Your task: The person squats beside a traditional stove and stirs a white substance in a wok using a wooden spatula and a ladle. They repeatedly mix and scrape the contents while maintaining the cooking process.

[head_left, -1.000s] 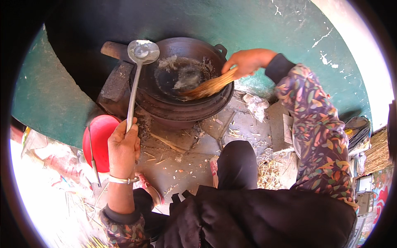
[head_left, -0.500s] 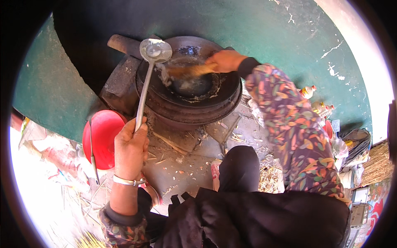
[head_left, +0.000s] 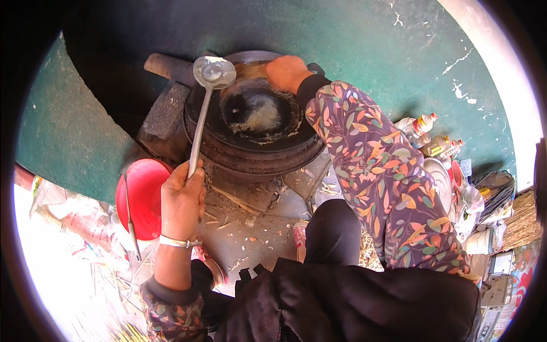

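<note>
Two hands are at the big black pan point(head_left: 213, 128). The left hand point(head_left: 183, 198) is on the near side of the pan, a bit to its left. Its fingers wrap around the long handle of a metal ladle point(head_left: 203, 114). The ladle's round cup is over the far left part of the pan, with something pale and wet-looking in it. I can't tell if it touches the rim.

The right hand point(head_left: 286, 73) is at the far side of the pan, curled around a straw brush point(head_left: 250, 71). The hand hides most of the brush, and I can't see its fingertips.

The ladle looks stiff and a little heavy at the cup end. The low end of the handle is a good place to hold, but the cup can tip and spill. The brush looks light, with bendy straws. It is best held tight, in a bunch, at the end away from the tips. Wet straw may feel slippery.

Cloudy water point(head_left: 263, 114) sits in the middle of the pan. The pan looks hard and heavy, and its rim seems the place to grab it. A red bowl point(head_left: 149, 199) is to the near left of the pan, just beside the left hand.
</note>
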The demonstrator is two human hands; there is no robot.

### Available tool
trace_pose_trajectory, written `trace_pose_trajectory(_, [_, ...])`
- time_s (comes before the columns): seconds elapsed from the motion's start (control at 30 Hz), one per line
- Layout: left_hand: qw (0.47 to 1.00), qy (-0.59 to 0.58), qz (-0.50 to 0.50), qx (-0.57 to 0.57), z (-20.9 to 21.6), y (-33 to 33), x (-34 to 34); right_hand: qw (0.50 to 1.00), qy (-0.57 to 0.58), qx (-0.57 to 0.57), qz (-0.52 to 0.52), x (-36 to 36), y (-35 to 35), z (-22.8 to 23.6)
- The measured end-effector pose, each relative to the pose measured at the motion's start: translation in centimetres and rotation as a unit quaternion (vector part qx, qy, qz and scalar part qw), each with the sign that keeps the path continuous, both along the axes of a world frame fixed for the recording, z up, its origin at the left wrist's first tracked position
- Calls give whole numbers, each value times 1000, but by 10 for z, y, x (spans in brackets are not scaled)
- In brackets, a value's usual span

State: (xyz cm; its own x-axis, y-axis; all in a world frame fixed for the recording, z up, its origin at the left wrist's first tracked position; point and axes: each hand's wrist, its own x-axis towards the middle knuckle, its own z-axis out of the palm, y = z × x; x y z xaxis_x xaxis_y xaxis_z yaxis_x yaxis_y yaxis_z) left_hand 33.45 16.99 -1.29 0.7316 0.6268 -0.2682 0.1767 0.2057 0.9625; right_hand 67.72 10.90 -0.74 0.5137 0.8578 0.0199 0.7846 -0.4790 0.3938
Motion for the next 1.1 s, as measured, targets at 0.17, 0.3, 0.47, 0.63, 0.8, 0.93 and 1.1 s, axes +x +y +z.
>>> trace_pose_trajectory(0.17, [1000, 13, 25, 6, 1, 4, -5, 994, 61, -85, 9, 15, -53, 29])
trace_pose_trajectory(0.3, [1000, 10, 10, 13, -4, 6, -3, 984, 84, -154, -34, 28, -104, 69])
trace_pose_trajectory(0.47, [1000, 11, -8, 7, 3, 3, -2, 926, 287, -237, 60, -46, -93, 88])
trace_pose_trajectory(0.63, [1000, -3, 0, -3, 4, 4, 0, 940, 317, -74, 105, -88, -30, 57])
trace_pose_trajectory(0.8, [1000, -12, 6, -1, 3, 6, -1, 987, 100, -124, -10, -49, -38, 31])
trace_pose_trajectory(0.93, [1000, -16, 20, -3, 7, 10, -14, 959, 121, -258, -12, -72, -66, 81])
trace_pose_trajectory(1.1, [999, -30, 19, 5, 8, 11, -12, 938, 288, -151, 119, -88, -48, 80])
